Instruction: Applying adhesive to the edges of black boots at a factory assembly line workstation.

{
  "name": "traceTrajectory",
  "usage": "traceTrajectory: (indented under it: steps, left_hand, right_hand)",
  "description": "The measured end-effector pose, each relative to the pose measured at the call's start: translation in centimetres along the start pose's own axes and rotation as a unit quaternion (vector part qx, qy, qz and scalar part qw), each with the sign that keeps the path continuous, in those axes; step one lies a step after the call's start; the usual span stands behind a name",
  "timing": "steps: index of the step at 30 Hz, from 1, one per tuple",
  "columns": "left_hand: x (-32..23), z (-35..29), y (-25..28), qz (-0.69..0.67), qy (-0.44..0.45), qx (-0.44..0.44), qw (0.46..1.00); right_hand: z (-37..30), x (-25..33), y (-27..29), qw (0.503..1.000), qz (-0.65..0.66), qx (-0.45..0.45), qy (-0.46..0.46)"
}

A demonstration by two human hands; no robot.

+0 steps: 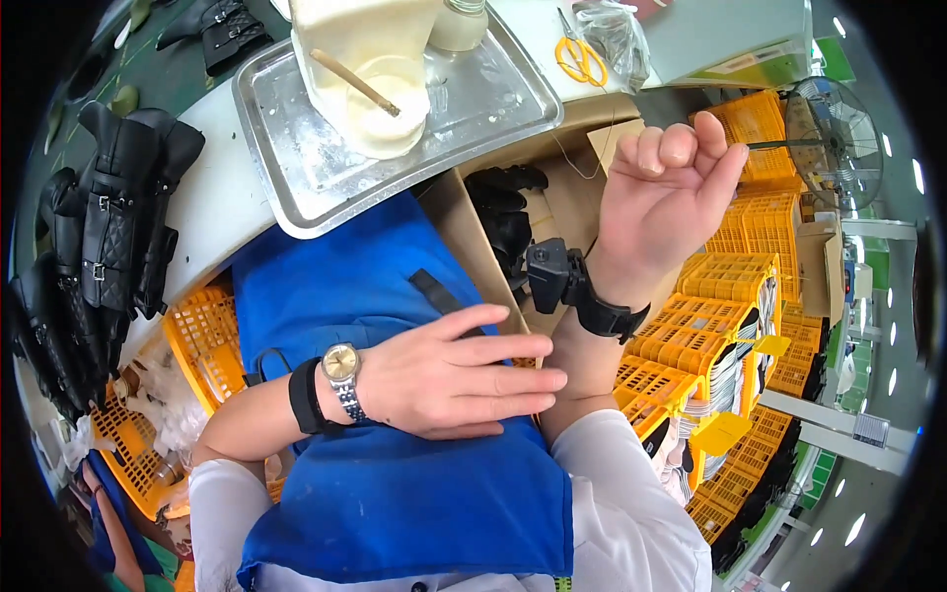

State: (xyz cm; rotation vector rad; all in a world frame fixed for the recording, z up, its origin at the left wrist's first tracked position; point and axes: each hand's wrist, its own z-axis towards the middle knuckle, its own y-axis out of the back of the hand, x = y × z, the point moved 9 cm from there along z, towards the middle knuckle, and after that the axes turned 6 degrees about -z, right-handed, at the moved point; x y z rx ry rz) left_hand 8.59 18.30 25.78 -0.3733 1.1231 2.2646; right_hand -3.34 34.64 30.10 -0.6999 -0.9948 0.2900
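My left hand (473, 380) reaches across the blue apron (395, 493), back upward and fingers stretched out, holding nothing visible. Its fingertips lie by my right forearm; whether they touch it I cannot tell. A watch (341, 363) and a black band (306, 395) circle the left wrist. My right hand (666, 197) is raised, palm showing, with fingers loosely curled and apart and nothing in it. On the right wrist sits a black strap (610, 318) carrying a small black camera-like device (550, 274). A dark strip (439, 296) lies on the apron, partly behind the left fingers.
A metal tray (473, 143) on the table holds a white container (380, 138) with a stick (355, 84) and a jar (459, 25). Yellow-handled scissors (580, 59) lie beyond. Black boots (123, 207) stand left. A cardboard box (459, 227) and yellow crates (705, 326) flank me.
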Motion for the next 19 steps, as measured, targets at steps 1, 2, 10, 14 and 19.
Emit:
traceTrajectory:
  steps: [1,2,10,14,19]
  left_hand:
    - [0.3,0.0,0.1,0.001,-0.001,0.001,1.000]
    - [2.6,0.0,1.4,-0.027,0.088,-0.062,0.994]
    - [2.1,1.9,-0.3,-0.025,0.080,0.005,0.996]
    - [1.7,0.8,2.0,-0.098,0.025,-0.129,0.986]
    - [7.6,-1.9,6.1,-0.148,0.265,-0.273,0.913]
  right_hand:
    - [0.0,0.1,0.2,1.000,-0.009,-0.012,0.008]
    - [-0.1,0.0,0.2,1.000,-0.009,-0.012,0.008]
    - [0.0,-1.5,0.1,0.995,-0.099,-0.008,0.006]
    - [0.3,-1.1,-0.1,1.000,-0.001,0.007,-0.019]
    - [-1.1,0.1,-3.8,0.978,0.076,0.192,-0.013]
